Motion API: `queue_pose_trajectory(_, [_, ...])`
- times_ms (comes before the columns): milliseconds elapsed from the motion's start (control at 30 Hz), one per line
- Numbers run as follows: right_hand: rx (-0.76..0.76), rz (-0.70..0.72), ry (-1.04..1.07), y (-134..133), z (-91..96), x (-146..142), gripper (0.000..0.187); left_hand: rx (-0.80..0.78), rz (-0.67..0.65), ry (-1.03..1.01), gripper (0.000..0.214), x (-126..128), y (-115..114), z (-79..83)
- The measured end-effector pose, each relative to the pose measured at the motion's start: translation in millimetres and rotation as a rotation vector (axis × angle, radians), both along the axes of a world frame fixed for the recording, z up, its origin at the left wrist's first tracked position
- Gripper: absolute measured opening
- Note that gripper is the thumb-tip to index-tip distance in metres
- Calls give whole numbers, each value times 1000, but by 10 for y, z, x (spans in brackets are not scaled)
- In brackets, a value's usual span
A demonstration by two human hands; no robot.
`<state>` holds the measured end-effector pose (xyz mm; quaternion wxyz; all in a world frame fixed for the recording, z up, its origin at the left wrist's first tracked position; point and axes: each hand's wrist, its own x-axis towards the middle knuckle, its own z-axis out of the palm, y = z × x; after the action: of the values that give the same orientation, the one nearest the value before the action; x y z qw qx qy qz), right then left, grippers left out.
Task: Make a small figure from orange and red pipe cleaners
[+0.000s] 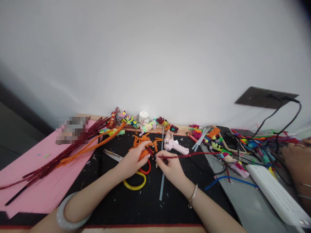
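Note:
My left hand [133, 159] is closed around a small orange and dark red pipe-cleaner piece [148, 151]. Facing it, my right hand [172, 166] pinches a long red tinsel pipe cleaner [194, 155], which stretches out to the right past my fingers. Its near end, between the two hands, is partly hidden by my fingertips. Scissors [135, 185] with red and yellow handles lie under my left wrist, blades to the left. Just beyond my hands are several short orange pipe-cleaner cuttings [139, 139]. A pale pink glue gun [178, 147] rests behind my right hand.
Long red pipe cleaners [57, 153] lie on pink sheets [70, 171] at left. A clear glue stick [161, 187] lies on the black mat [116, 207]. Small figures and a white cup [144, 118] line the wall. At right are a white power strip [274, 194], cables and another person's arm [297, 165].

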<state>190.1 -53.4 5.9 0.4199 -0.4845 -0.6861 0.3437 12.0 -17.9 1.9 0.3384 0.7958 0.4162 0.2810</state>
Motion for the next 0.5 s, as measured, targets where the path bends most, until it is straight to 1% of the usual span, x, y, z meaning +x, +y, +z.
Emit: queue_pose_trajectory(500, [-13,-3,3,0,-8,0,15,-1,6,14,43,0,-7,4])
